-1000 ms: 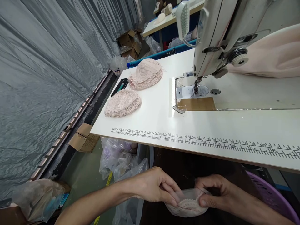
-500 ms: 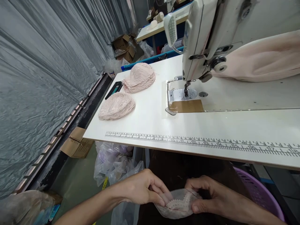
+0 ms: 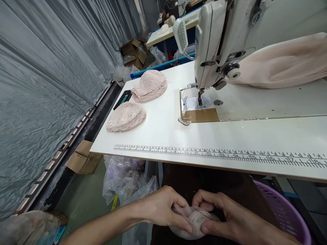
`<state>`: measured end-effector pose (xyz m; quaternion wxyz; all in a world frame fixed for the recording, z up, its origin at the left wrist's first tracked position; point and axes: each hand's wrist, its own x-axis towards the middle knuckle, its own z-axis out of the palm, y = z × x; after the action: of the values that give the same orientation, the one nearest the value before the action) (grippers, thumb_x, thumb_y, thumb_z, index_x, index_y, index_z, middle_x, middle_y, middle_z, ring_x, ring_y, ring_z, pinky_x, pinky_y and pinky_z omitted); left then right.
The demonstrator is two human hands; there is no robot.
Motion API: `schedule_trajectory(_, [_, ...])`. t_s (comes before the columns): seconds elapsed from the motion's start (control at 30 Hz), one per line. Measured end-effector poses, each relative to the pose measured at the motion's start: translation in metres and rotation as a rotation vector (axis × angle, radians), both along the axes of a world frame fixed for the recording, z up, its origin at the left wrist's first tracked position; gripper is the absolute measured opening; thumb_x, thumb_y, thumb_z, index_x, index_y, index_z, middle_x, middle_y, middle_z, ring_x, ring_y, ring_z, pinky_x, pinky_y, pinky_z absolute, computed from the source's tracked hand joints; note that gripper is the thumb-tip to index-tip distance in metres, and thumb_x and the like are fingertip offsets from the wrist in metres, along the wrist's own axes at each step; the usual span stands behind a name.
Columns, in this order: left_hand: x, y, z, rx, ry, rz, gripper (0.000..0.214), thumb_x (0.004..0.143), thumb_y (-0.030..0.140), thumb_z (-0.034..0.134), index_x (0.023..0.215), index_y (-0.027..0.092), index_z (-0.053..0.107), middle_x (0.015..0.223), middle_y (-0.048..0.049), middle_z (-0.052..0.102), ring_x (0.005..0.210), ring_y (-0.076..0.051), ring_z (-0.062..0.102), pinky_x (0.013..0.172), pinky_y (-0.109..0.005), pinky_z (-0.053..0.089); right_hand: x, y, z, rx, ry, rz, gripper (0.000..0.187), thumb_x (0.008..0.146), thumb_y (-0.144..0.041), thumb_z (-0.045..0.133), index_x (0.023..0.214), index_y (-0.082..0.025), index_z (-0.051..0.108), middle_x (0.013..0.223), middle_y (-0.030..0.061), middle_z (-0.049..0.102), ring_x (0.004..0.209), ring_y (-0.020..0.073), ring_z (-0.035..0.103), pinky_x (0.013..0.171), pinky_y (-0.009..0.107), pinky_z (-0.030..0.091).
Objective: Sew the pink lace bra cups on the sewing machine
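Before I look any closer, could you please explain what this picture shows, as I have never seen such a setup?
There is no robot: the camera sits on a person's head, looking forward and down. At the bottom, the left hand and right hand hold a pale lace piece between them, below the table edge. On the table stands a sewing machine, with pink cloth showing beneath its arm. To the left lie a far lace stack and a near lace stack, with a flat dark item beside them. A ruler scale runs along the near edge.
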<state>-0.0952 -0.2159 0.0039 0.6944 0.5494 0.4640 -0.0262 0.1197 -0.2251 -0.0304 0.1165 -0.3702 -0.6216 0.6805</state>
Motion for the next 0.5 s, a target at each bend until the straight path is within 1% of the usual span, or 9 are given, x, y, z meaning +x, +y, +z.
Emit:
schedule_trajectory(0.1, [0.0,-0.001,0.0,-0.012,0.034,0.04,0.044,0.057,0.051,0.078,0.077,0.013,0.07,0.058,0.0035,0.054,0.054,-0.007,0.043,0.052,-0.016,0.035,0.003,0.0,-0.002,0.022,-0.021,0.006,0.021,0.074,-0.039,0.064,0.086,-0.023,0.058,0.073,-0.0038,0.056,0.068,0.0137,0.047,0.061,0.022,0.034])
schedule_trajectory(0.17, [-0.001,-0.001,0.002,-0.011,0.054,0.047,0.045,0.054,0.051,0.079,0.078,0.014,0.071,0.058,0.0032,0.056,0.054,-0.008,0.045,0.053,-0.017,0.037,0.006,-0.002,-0.007,0.064,-0.099,0.017,0.023,0.075,-0.045,0.062,0.084,-0.024,0.06,0.079,-0.0019,0.059,0.074,0.0164,0.05,0.064,0.024,0.035])
schedule_trajectory(0.23, [-0.003,-0.002,0.002,-0.006,0.06,0.046,0.045,0.054,0.05,0.08,0.079,0.014,0.072,0.06,0.0023,0.059,0.055,-0.008,0.048,0.054,-0.017,0.038,0.007,-0.004,-0.012,0.093,-0.147,0.03,0.023,0.078,-0.047,0.06,0.079,-0.023,0.06,0.08,-0.0013,0.059,0.079,0.018,0.051,0.068,0.026,0.035])
schedule_trajectory(0.37, [-0.005,-0.001,0.002,0.005,0.058,0.04,0.04,0.057,0.044,0.08,0.082,0.014,0.072,0.065,0.0001,0.063,0.058,-0.01,0.054,0.056,-0.018,0.041,0.005,-0.008,-0.016,0.09,-0.073,0.028,0.024,0.083,-0.044,0.058,0.072,-0.022,0.057,0.076,-0.0021,0.058,0.078,0.0171,0.052,0.071,0.027,0.035])
schedule_trajectory(0.5, [-0.004,0.0,0.004,0.025,0.096,0.03,0.028,0.064,0.033,0.076,0.083,0.013,0.072,0.067,-0.0018,0.066,0.06,-0.012,0.057,0.055,-0.017,0.041,0.004,-0.006,-0.013,0.102,0.046,0.004,0.033,0.084,-0.049,0.057,0.068,-0.02,0.056,0.073,-0.0013,0.056,0.075,0.0165,0.052,0.069,0.027,0.036])
